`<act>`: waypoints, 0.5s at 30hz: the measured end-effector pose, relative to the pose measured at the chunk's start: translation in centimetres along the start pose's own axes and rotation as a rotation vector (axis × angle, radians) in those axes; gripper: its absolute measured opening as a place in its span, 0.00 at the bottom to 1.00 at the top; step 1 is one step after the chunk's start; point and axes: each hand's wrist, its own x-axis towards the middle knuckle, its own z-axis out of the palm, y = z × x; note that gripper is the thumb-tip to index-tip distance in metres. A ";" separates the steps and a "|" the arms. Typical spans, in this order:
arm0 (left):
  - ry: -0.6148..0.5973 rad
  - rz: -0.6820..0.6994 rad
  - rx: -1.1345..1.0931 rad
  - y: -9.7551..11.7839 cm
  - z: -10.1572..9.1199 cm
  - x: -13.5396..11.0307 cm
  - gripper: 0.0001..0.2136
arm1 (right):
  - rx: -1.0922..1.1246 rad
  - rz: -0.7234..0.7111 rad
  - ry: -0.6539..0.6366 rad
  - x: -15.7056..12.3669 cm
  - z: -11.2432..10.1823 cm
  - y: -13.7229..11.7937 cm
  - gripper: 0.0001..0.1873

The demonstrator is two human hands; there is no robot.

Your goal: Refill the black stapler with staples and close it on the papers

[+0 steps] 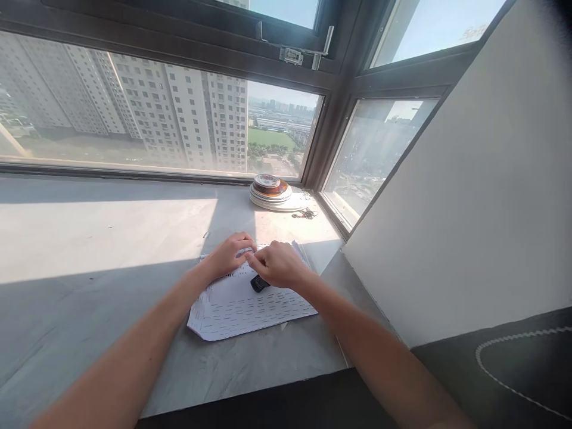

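A white paper sheet printed with rows of short dark dashes lies on the grey window sill. My left hand and my right hand meet over its far edge, fingers curled and pinching together on a small pale thing I cannot make out. A small black object rests on the sheet just under my right hand.
A stack of plates with a patterned top plate stands at the sill's far right corner, with a small dark trinket beside it. A white wall closes the right side. Large windows run behind the sill.
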 end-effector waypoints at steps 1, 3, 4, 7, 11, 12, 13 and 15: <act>-0.002 0.004 -0.001 0.0 0.0 0.0 0.14 | -0.003 0.012 0.006 0.1 0.1 -0.1 0.31; -0.003 0.011 0.008 0.0 0.0 0.0 0.13 | 0.015 0.039 0.030 0.4 0.2 -0.1 0.31; -0.003 0.013 0.021 0.0 0.0 0.1 0.12 | 0.037 0.051 0.052 0.5 0.1 0.0 0.33; -0.006 0.017 0.060 0.2 -0.1 0.1 0.11 | 0.157 0.014 0.117 0.7 -0.4 1.5 0.35; -0.024 0.006 0.044 0.5 -0.4 0.0 0.12 | 0.411 -0.275 -0.033 0.7 -1.5 5.5 0.29; -0.026 0.004 0.038 0.5 -0.4 0.0 0.12 | 0.462 -0.350 -0.095 0.7 -1.7 6.5 0.27; -0.026 0.004 0.032 0.5 -0.5 0.0 0.12 | 0.496 -0.409 -0.147 0.7 -1.7 7.3 0.25; -0.024 0.002 0.011 0.4 -0.5 0.1 0.12 | 0.526 -0.467 -0.198 0.7 -1.5 8.2 0.24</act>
